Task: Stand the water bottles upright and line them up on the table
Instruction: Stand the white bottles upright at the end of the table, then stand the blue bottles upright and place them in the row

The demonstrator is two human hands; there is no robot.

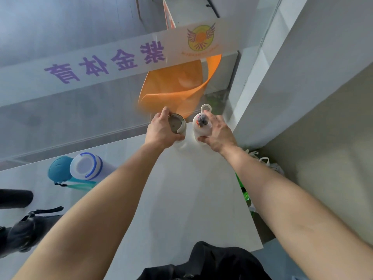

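Two pale bottles stand upright side by side at the far edge of the white table (181, 188). My left hand (160, 131) is wrapped around the beige bottle with a grey lid (178, 123). My right hand (217, 131) grips the white bottle with a ring loop on its top (201, 123). At the left of the table a white bottle with a blue-ringed cap (88, 166) lies beside a teal bottle (60, 169). Two dark bottles (16, 198) (26, 229) lie at the left edge.
A glass partition with purple lettering (105, 61) runs right behind the table. An orange sheet (181, 83) shows beyond it. A white wall (282, 77) stands at the right. Bags and green items (245, 190) lie on the floor by the table's right edge. Dark clothing (205, 263) is nearest me.
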